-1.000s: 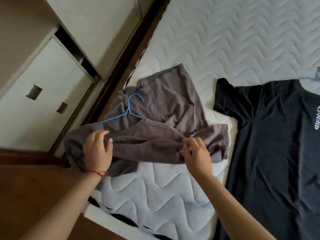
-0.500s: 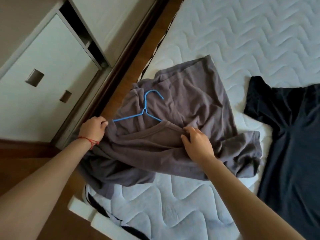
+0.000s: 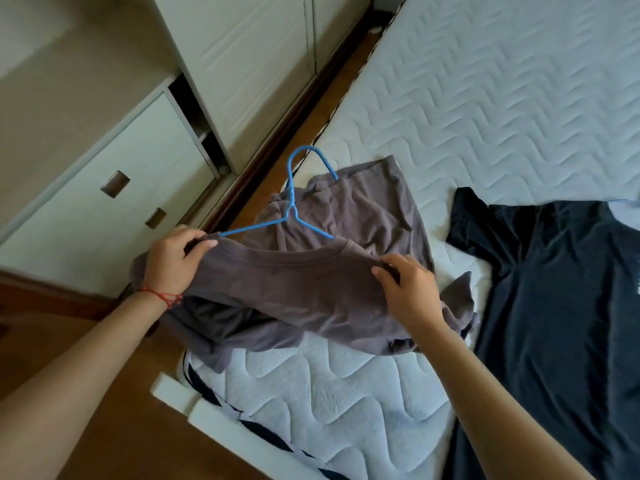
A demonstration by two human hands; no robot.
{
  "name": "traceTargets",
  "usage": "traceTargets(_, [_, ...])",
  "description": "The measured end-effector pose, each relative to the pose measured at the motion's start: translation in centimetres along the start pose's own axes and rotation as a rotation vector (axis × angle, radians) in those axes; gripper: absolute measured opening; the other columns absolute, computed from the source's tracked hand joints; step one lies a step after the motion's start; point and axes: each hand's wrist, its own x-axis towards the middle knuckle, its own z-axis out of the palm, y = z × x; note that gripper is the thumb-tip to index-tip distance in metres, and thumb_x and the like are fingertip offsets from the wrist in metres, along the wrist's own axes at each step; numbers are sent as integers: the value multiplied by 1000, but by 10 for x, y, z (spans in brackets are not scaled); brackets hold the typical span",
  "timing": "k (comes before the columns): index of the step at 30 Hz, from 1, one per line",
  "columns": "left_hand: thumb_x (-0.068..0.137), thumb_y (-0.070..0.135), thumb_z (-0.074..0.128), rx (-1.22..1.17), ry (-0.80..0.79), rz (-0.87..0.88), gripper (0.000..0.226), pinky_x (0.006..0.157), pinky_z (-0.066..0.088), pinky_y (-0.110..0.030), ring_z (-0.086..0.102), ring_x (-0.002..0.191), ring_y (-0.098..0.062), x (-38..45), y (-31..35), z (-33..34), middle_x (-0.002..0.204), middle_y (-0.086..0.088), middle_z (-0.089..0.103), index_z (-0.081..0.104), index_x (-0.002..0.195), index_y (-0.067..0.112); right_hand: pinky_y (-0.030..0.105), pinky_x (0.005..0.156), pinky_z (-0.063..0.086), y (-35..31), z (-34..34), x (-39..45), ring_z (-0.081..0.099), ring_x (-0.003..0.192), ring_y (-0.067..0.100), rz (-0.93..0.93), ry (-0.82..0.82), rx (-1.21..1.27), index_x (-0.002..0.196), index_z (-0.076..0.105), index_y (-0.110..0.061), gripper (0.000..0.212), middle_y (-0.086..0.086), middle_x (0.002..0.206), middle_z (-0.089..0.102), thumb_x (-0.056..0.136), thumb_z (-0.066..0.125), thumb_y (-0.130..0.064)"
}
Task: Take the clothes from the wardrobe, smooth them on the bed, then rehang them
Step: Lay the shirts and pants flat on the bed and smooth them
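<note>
A grey-brown T-shirt (image 3: 304,292) hangs lifted above the corner of the white quilted mattress (image 3: 485,109), its lower part still bunched on the bed. A blue wire hanger (image 3: 294,209) sticks out of the shirt's neck, hook pointing up and away. My left hand (image 3: 173,261) grips the shirt's left shoulder where the hanger's arm enters the cloth. My right hand (image 3: 408,292) grips the right shoulder beside the collar. A black T-shirt (image 3: 561,299) lies spread flat on the mattress to the right.
White wardrobe doors (image 3: 256,60) and a drawer unit with recessed handles (image 3: 114,181) stand at the left. A strip of wooden floor (image 3: 287,143) runs between them and the bed. The bed's white corner (image 3: 173,393) juts out below the shirt.
Both hands have raised the grey shirt off the mattress by its shoulders. The hanger now stands more upright, its hook higher. My right hand shifted from the collar to the right shoulder.
</note>
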Motion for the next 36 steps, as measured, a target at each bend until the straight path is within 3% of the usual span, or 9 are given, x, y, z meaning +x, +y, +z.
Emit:
traceTargets(3, [77,1,68,-34,111,78,13,71,41,-29,62,77,-35,-25,40,-33,81,-26,66,66,85,-9,28,76,41,-4,-43,-37,59,89,26,-36,84,47,103,68,-11,19,9,95,64,88,59,-20])
traceTargets(6, [76,0,69,-85,209,149,11,70,36,-17,53,75,-15,-64,89,-71,77,-25,66,66,81,-9,32,78,43,-9,-98,-95,60,86,28,-76,171,67,98,69,-9,16,10,88,63,85,62,-16])
traceTargets(9, [74,0,71,-130,266,199,11,69,34,-13,53,74,-15,-101,134,-108,76,-24,66,68,80,-8,25,76,41,-14,-155,-152,59,82,23,-130,247,62,95,70,-10,14,3,83,61,84,64,-14])
traceTargets(14, [73,2,72,-181,402,271,11,72,44,-31,64,74,-35,-155,214,-194,77,-23,67,68,80,-6,9,69,37,-51,-250,-239,55,79,15,-192,372,75,95,71,-12,13,1,85,61,83,65,-13])
traceTargets(19, [72,2,72,-255,540,329,10,69,36,-17,55,74,-15,-181,266,-302,74,-22,67,68,76,-6,9,68,35,-118,-319,-295,54,75,9,-250,499,108,92,70,-13,10,-9,78,55,84,64,-14])
traceTargets(21, [73,3,72,-255,575,343,11,66,35,-18,57,71,-19,-185,278,-346,73,-22,67,68,76,-6,5,68,34,-149,-344,-313,52,74,6,-287,555,100,93,69,-14,11,-14,78,53,84,64,-15])
traceTargets(25, [77,6,69,-280,673,342,14,69,35,-13,64,76,-35,-187,295,-425,80,-24,68,69,83,-7,7,68,34,-210,-387,-344,55,79,12,-406,648,93,94,69,-13,12,-5,84,57,87,60,-18])
traceTargets(30, [77,6,69,-395,782,377,17,70,30,9,56,76,-20,-182,301,-499,83,-25,68,68,85,-9,20,67,36,-280,-412,-368,55,80,12,-476,791,94,91,69,-17,14,-6,83,57,88,58,-27])
traceTargets(36, [77,10,70,-448,758,330,19,70,34,-11,64,82,-33,-183,256,-534,86,-22,70,69,86,-6,25,77,40,-344,-384,-380,57,83,13,-499,828,96,90,69,-19,13,-2,86,62,87,59,-27])
